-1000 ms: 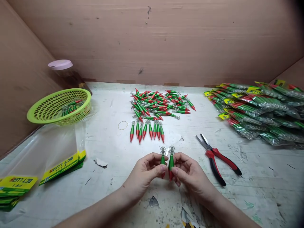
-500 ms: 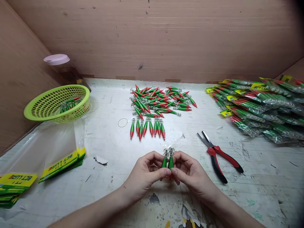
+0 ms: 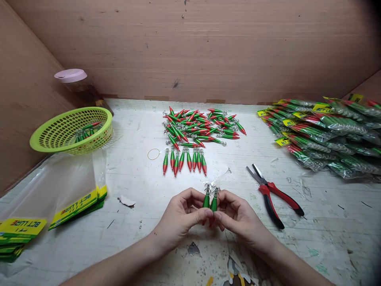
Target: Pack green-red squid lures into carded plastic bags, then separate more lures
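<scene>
Between thumb and fingers, my left hand [image 3: 188,212] grips a green and red squid jig [image 3: 206,200], hooks pointing up. A second squid jig [image 3: 213,203] is pinched by my right hand [image 3: 233,212], close beside the first. Both hands are closed and nearly meet at the thumbs; their red ends are partly hidden by the fingers. Beyond the hands lies a row of several squid jigs [image 3: 181,161], hooks toward the back. Behind that row is a loose pile of the same jigs [image 3: 196,127].
Red-handled pliers [image 3: 269,196] lie at right, jaws apart. Packed jig bags [image 3: 327,135] are heaped behind them. At left are a green basket [image 3: 37,139] holding jigs, flat bags with printed headers [image 3: 74,206], and a pink-lidded container [image 3: 71,75]. A rubber band [image 3: 153,154] lies near the row.
The two jigs have shifted slightly in my fingers, the left one a little higher and their tips leaning differently. Both hands stay in nearly the same place.
</scene>
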A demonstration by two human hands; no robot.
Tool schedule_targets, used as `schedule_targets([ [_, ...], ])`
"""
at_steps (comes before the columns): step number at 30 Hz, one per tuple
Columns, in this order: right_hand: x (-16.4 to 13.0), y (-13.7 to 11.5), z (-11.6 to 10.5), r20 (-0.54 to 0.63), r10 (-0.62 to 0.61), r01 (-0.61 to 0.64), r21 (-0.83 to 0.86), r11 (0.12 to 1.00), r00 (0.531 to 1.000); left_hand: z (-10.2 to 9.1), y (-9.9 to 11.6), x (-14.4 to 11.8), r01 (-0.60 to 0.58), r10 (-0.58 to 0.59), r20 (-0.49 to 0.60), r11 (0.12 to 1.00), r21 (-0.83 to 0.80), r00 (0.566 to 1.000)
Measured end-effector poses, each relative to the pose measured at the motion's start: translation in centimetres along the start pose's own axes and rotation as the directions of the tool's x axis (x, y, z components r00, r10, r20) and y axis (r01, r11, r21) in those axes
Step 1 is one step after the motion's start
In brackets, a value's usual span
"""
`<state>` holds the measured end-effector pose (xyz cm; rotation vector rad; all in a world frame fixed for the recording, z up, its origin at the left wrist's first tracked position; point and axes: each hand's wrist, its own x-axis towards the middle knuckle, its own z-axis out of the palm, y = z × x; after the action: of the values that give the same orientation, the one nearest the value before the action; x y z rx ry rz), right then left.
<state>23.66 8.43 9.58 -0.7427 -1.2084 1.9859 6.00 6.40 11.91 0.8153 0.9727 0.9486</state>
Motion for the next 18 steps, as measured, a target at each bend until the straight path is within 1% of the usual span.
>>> schedule_targets([
  [3, 0.04, -0.04, -0.21, -0.019, -0.002, 0.002, -0.020, 1.000, 1.000, -0.10, 0.01, 0.04, -0.008, 0.008, -0.011, 1.000, 0.025, 1.000],
  [8, -0.02, 0.07, -0.36, -0.011, 0.003, -0.003, -0.026, 1.000, 1.000, -0.10, -0.24, -0.11, -0.034, 0.033, 0.032, 0.999, 0.019, 0.999],
  [12, -0.17, 0.18, -0.23, -0.026, -0.008, 0.007, -0.036, 0.999, 1.000, -0.16, -0.51, -0.17, -0.068, 0.067, 0.028, 0.997, 0.031, 0.997],
  [18, -0.13, -0.10, -0.12, -0.047, -0.003, 0.000, -0.067, 0.998, 0.999, -0.26, -0.34, -0.04, -0.043, 0.041, 0.039, 0.998, 0.043, 0.998],
])
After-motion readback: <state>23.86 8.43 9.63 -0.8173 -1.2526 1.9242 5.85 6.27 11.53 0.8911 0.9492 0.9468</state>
